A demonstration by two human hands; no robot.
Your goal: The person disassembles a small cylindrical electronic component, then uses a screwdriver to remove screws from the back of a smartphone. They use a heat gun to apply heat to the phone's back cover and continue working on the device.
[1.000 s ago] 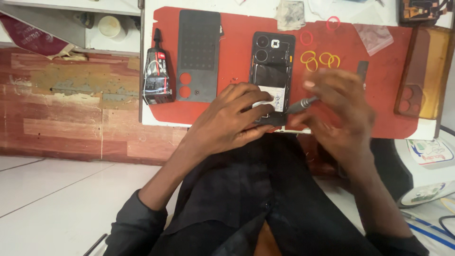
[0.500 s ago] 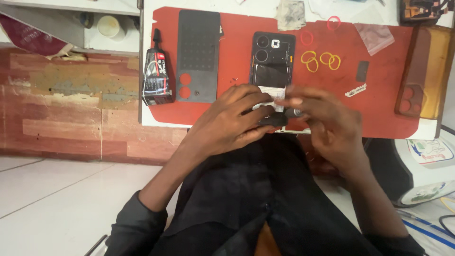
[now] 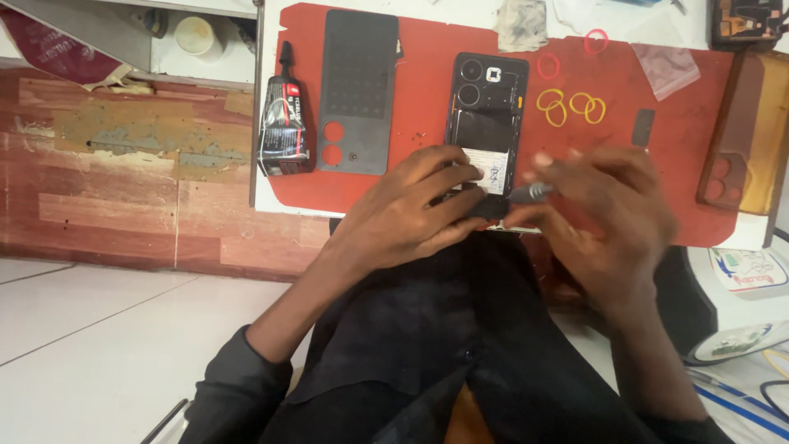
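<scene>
An opened black phone (image 3: 486, 107) lies back-up on the red work mat (image 3: 419, 74), its insides showing. My left hand (image 3: 415, 210) rests on the phone's near end, fingers pressing it down. Just to the right, my right hand (image 3: 604, 218) grips a small dark tool with a metal collar (image 3: 532, 193), whose tip points at the phone's lower edge. The hand is blurred. The phone's grey back cover (image 3: 356, 90) lies to the left on the mat.
A black glue tube (image 3: 283, 123) lies at the mat's left edge. Yellow and red rubber rings (image 3: 567, 103) sit right of the phone, a brown phone case (image 3: 744, 136) at far right, a crumpled wipe (image 3: 519, 23) at the back.
My right hand has shifted: it came in close to my left hand over the phone's near end, then drew slightly right, the tool now lying level toward the phone. The left hand stayed.
</scene>
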